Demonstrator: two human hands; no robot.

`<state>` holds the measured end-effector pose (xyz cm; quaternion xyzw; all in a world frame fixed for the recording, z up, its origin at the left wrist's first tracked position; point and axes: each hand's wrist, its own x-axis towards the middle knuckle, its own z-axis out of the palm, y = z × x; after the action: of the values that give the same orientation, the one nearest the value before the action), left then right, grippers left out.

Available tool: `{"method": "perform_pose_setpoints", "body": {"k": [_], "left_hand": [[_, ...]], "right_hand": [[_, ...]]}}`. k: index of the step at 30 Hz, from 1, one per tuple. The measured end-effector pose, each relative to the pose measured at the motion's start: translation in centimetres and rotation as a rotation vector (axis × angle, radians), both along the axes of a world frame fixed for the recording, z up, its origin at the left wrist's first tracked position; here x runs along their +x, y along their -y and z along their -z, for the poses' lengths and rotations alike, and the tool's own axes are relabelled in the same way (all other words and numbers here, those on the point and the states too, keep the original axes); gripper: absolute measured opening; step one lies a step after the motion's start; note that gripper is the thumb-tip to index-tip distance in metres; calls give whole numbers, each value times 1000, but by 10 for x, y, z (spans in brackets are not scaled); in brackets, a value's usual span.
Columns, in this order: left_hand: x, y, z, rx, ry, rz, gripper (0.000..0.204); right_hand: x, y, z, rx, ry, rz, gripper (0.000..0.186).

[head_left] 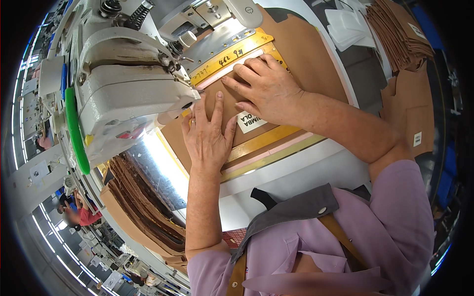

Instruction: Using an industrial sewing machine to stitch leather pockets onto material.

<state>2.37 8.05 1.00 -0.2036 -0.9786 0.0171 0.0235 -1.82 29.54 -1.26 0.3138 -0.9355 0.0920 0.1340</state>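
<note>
A brown panel [316,64] lies in a sewing jig edged with yellow strips [232,55], under the head of a sewing machine [128,93]. My left hand [208,132] rests flat on the panel, fingers spread, its fingertips close to the needle area. Farther right, my right hand [271,90] presses down with bent, separated fingers at the edge of a white strip [232,68] along the upper yellow piece. Neither hand grips anything. Beside the right thumb sits a white printed label [251,122], partly covered by that hand.
A stack of brown pieces [140,212] stands at the lower left, below a shiny metal plate [158,167]. More brown pieces [395,32] and white sheets [348,28] lie at the upper right. A green bar [75,130] runs along the machine's left side.
</note>
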Motion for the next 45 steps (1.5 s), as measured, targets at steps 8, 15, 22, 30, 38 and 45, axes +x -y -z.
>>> {"method": "perform_pose_setpoints", "body": {"k": [8, 15, 22, 30, 38, 45], "left_hand": [[0, 3, -7, 25, 63, -65, 55], [0, 9, -11, -41, 40, -80, 58], [-1, 5, -19, -23, 38, -123, 63], [-2, -2, -27, -91, 13, -166, 78], [-6, -6, -33, -157, -47, -198, 78], [-6, -18, -46, -192, -67, -223, 72]], "right_hand": [[-4, -5, -3, -68, 0, -32, 57], [-8, -14, -11, -55, 47, -29, 55], [-8, -35, -20, -45, 41, -5, 58], [-5, -41, -25, -137, 119, -31, 55], [-9, -39, -24, -211, 78, -98, 52], [-12, -33, -29, -207, 127, -134, 59]]}}
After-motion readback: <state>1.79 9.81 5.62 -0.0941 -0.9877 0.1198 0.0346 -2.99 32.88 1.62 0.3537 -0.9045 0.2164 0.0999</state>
